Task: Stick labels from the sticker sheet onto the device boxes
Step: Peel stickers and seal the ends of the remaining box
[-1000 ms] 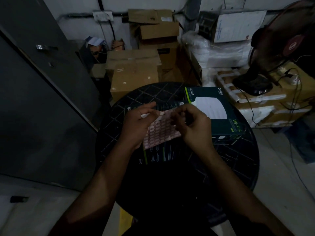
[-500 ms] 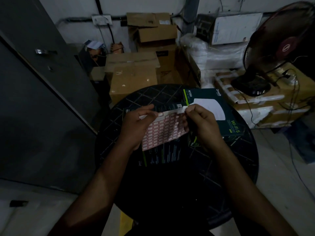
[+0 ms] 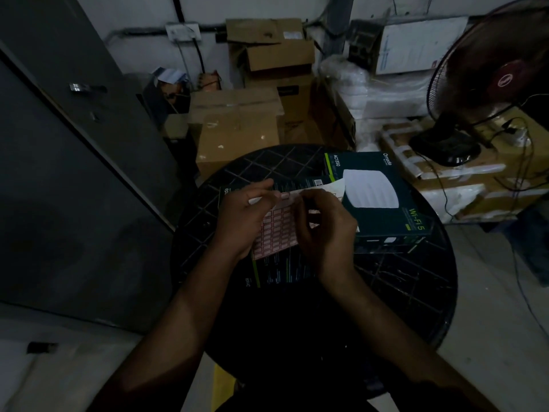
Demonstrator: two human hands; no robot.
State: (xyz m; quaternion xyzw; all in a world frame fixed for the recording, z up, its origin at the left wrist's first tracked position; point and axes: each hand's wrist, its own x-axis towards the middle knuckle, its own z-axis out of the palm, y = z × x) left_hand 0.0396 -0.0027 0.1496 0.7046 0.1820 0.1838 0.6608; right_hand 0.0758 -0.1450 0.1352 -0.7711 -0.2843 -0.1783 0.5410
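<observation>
A sticker sheet (image 3: 274,233) with rows of small red-bordered labels hangs above a round black table (image 3: 401,286). My left hand (image 3: 242,215) pinches the sheet at its upper left edge. My right hand (image 3: 323,230) lies over the sheet's right half with fingers curled onto the labels; its fingertips are hidden. Under the sheet lies a dark device box (image 3: 279,272) with green stripes and small print. A second dark green box (image 3: 377,194), with a white round device pictured and "Wi-Fi 5" on it, sits to the right, stacked partly higher.
Brown cartons (image 3: 237,126) stand behind the table. A stand fan (image 3: 487,84) rests on packed boxes at the right, with cables hanging. A grey metal door (image 3: 68,173) fills the left side.
My right hand moved left and down from the sheet's top right corner onto its right half. The sheet's top right corner now curls up free. My left hand kept its hold.
</observation>
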